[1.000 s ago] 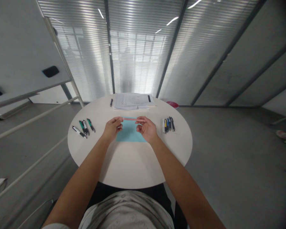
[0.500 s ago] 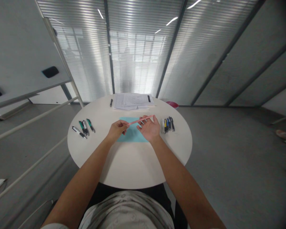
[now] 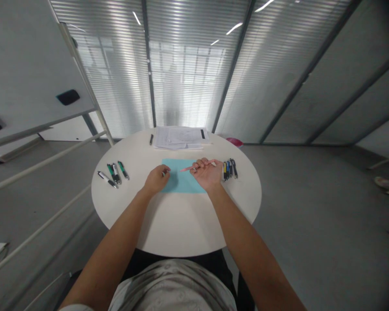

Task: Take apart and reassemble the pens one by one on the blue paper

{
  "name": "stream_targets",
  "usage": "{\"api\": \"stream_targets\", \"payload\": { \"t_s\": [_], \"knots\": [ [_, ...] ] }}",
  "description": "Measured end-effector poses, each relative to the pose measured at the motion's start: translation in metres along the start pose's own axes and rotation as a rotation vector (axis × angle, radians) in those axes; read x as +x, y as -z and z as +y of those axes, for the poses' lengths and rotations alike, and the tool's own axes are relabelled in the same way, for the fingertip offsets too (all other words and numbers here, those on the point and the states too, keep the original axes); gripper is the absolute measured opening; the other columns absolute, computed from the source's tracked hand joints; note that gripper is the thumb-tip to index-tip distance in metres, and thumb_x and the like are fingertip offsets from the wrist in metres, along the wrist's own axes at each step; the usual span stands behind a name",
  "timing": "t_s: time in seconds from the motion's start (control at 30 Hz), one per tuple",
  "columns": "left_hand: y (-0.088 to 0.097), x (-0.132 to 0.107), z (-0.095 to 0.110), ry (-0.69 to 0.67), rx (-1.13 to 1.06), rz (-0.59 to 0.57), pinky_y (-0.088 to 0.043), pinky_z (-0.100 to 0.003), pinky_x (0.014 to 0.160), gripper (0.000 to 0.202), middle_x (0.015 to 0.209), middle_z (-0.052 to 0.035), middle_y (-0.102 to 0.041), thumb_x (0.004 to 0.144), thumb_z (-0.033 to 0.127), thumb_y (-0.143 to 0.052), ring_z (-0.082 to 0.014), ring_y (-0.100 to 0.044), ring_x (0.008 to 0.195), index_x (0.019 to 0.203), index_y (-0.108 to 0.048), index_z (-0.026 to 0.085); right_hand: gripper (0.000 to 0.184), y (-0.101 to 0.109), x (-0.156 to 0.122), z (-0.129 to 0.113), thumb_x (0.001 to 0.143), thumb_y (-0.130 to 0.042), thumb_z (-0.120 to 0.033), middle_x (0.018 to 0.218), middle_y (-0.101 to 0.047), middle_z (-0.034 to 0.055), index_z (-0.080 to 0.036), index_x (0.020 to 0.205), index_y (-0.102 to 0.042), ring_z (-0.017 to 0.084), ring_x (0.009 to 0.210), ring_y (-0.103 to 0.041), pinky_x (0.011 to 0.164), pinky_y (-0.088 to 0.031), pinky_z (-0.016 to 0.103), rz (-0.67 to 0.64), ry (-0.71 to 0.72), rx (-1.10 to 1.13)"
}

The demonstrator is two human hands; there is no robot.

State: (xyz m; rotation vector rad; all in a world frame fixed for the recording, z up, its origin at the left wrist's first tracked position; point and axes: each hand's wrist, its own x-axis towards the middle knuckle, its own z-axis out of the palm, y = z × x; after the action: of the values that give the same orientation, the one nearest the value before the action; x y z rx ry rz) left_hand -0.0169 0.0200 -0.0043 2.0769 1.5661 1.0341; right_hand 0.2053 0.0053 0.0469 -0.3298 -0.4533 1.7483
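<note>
A slim pink pencil (image 3: 187, 169) lies slantwise across my right hand (image 3: 208, 175), its pointed end toward the left. The fingers of that hand curl over it, palm turned upward. My left hand (image 3: 157, 179) hovers at the left edge of a light blue sheet (image 3: 184, 185), fingers loosely bent with a small gap at the thumb and nothing visible between them. The pencil's tip is apart from this hand. Both hands are above the sheet, which lies flat on the round white table (image 3: 181, 224).
Several green, white and black pens (image 3: 114, 172) lie on the table's left side. Another group of pens (image 3: 230, 169) lies close to the right hand. A stack of printed papers (image 3: 180, 138) and a dark pen (image 3: 151, 139) are at the far edge. A whiteboard frame (image 3: 99, 116) stands left.
My left hand has let go of the pencil and drawn slightly left. My right hand has closed its fingers on the pencil and shifted a little right.
</note>
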Motion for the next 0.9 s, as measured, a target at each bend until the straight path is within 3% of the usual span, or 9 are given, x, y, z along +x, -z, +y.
{"api": "stream_targets", "payload": {
  "t_s": [0.1, 0.3, 0.57, 0.9],
  "knots": [
    [0.0017, 0.0013, -0.0038, 0.043, 0.186, -0.065, -0.045, -0.028, 0.074, 0.021, 0.090, -0.0065, -0.068, 0.080, 0.024, -0.052, -0.0168, -0.060, 0.077, 0.093, -0.068, 0.020, 0.025, -0.0010, -0.0004, -0.0005, 0.077, -0.041, -0.043, 0.059, -0.038, -0.0016, -0.023, 0.063, -0.034, 0.018, 0.062, -0.048, 0.055, -0.044, 0.031, 0.002, 0.007, -0.030],
    [0.0025, -0.0002, 0.0043, 0.059, 0.304, -0.145, -0.044, -0.034, 0.078, 0.025, 0.096, -0.0109, -0.067, 0.082, 0.029, -0.050, -0.0240, -0.061, 0.087, 0.094, -0.071, 0.022, 0.035, -0.0019, -0.0024, 0.0008, 0.081, -0.038, -0.055, 0.061, -0.041, -0.0006, -0.023, 0.065, -0.037, 0.018, 0.065, -0.050, 0.056, -0.043, 0.031, -0.039, -0.009, -0.052],
    [0.0028, -0.0020, 0.0054, 0.054, 0.324, -0.172, -0.043, -0.037, 0.081, 0.027, 0.098, -0.0121, -0.066, 0.082, 0.031, -0.051, -0.0268, -0.060, 0.090, 0.097, -0.072, 0.023, 0.038, -0.0025, -0.0016, 0.0014, 0.080, -0.034, -0.057, 0.059, -0.039, 0.0006, -0.024, 0.062, -0.037, 0.019, 0.064, -0.049, 0.055, -0.043, 0.032, 0.029, 0.027, -0.225],
    [-0.0001, -0.0018, 0.0035, 0.062, 0.325, -0.174, -0.041, -0.039, 0.084, 0.028, 0.100, -0.0115, -0.064, 0.084, 0.034, -0.049, -0.0271, -0.060, 0.091, 0.098, -0.070, 0.024, 0.034, 0.0010, 0.0025, 0.0035, 0.081, -0.039, -0.052, 0.058, -0.041, 0.0002, -0.023, 0.063, -0.039, 0.019, 0.063, -0.049, 0.054, -0.042, 0.030, -0.007, 0.000, -0.152]
  ]
}}
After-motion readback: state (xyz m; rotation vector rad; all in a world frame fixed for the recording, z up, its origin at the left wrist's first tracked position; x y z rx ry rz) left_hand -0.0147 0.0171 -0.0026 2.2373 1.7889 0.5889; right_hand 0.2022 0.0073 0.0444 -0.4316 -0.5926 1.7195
